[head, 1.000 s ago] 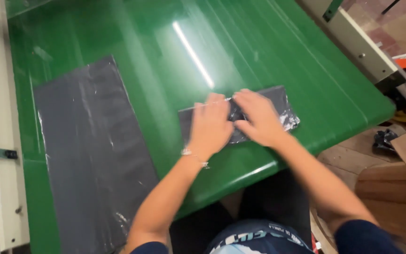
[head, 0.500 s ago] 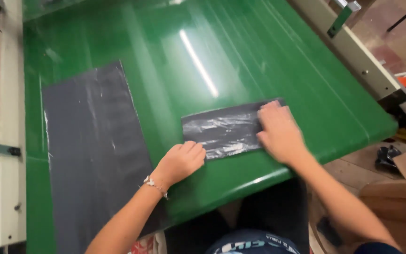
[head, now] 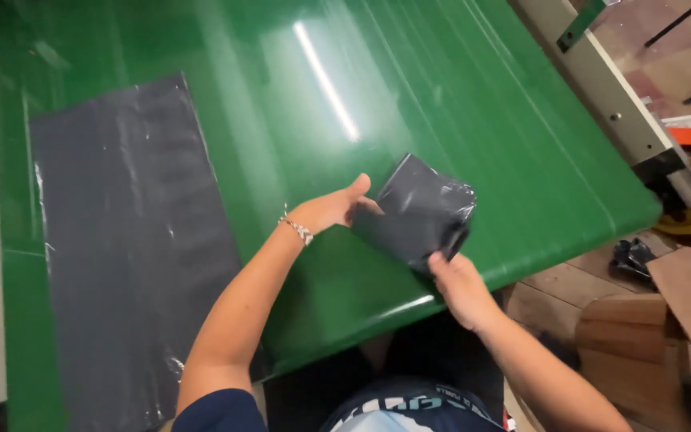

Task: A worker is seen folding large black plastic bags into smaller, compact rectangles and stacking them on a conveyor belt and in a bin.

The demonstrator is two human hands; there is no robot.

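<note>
So you're at a big glossy green table [head: 457, 96], with a ceiling light streaking across it around 12 o'clock. A pale metal rail with a black end [head: 601, 88] runs along the edge at 2 o'clock, and past it there's wooden flooring [head: 569, 280] and cardboard pieces [head: 681, 288] at 4 o'clock. A long flat grey plastic sheet [head: 129, 240] lies on the green at 9 o'clock, well apart from your hands.

The folded dark plastic bag [head: 421, 208] is near the front edge at about 5 o'clock, tilted up off the surface. Your left hand [head: 325, 212] has its fingers tucked behind the bag's left side, thumb out. Your right hand [head: 457, 284] pinches the bag's lower corner.

Half a second ago that bag was a wider strip lying flat under your right palm, with your left hand resting off beside it. Now it's folded smaller and lifted.
</note>
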